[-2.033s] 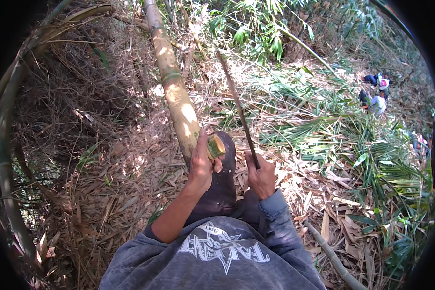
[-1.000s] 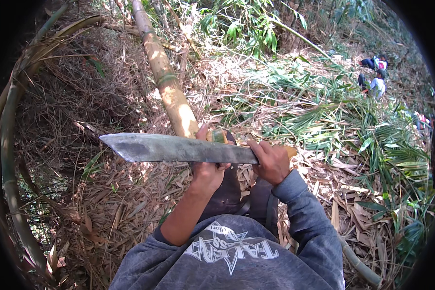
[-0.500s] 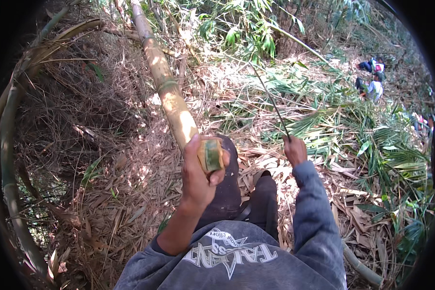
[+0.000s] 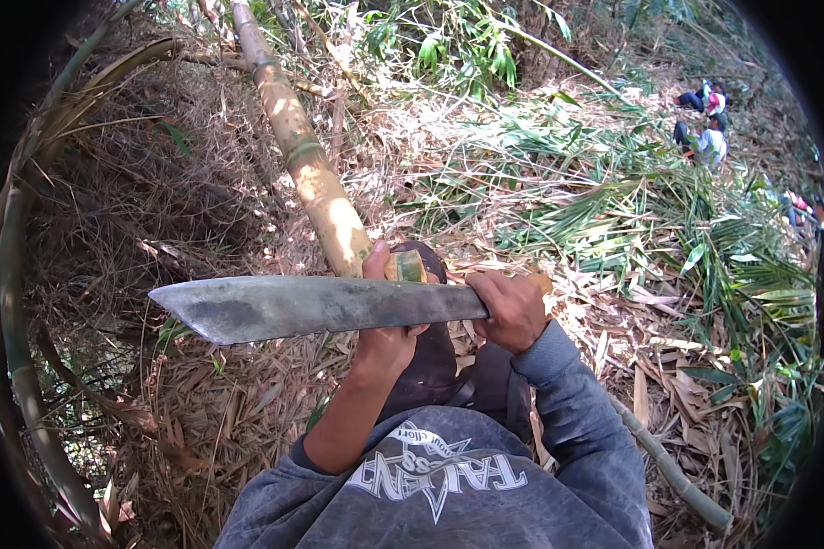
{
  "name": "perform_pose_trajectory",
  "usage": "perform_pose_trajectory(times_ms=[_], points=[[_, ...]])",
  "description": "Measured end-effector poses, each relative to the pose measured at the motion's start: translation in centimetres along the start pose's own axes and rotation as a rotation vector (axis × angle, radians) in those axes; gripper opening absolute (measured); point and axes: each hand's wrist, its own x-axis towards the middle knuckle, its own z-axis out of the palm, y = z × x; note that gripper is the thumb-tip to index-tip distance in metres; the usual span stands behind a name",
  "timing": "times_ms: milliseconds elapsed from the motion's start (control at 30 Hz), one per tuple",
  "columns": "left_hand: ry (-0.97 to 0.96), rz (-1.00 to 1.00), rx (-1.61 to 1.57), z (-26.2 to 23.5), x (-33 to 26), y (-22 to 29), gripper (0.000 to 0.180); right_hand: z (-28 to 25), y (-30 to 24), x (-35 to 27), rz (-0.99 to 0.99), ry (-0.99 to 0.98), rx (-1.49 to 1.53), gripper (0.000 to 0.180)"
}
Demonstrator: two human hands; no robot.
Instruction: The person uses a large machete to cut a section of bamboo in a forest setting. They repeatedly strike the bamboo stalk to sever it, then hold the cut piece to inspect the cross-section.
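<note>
My left hand [image 4: 386,343] grips the cut end of a thick yellow-green bamboo pole [image 4: 307,165] that leans up and away toward the top left. The pole's green cut end [image 4: 407,266] shows just above my thumb. My right hand [image 4: 513,309] is closed on the handle of a long broad machete [image 4: 311,306]. Its grey blade lies flat and level across the view, tip pointing left, passing in front of my left hand and the pole's base.
Dry bamboo leaves and husks cover the sloping ground [image 4: 247,403]. A curved green stem [image 4: 18,348] arcs along the left edge. A thinner pole [image 4: 668,471] lies at lower right. Green fronds [image 4: 632,210] spread to the right. Other people [image 4: 705,133] sit far off at upper right.
The machete was raised upright to the right half a second ago; it has swung down and across and now lies level with the tip to the left. My left hand has stayed on the pole.
</note>
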Motion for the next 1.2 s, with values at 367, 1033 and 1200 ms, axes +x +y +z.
perform_pose_trajectory(times_ms=[367, 1033, 1200], points=[[0.014, 0.031, 0.052, 0.7, -0.8, 0.0, 0.043, -0.1, 0.3, -0.7, 0.007, -0.006, -0.013, 0.041], [0.303, 0.014, 0.129, 4.8, -0.4, 7.6, 0.044, 4.7, 16.9, -18.6, 1.005, -0.081, -0.317, 0.036], [0.282, -0.092, 0.019, 4.4, 0.6, 4.6, 0.043, 1.7, 7.5, -11.5, 0.888, 0.151, 0.091, 0.017]])
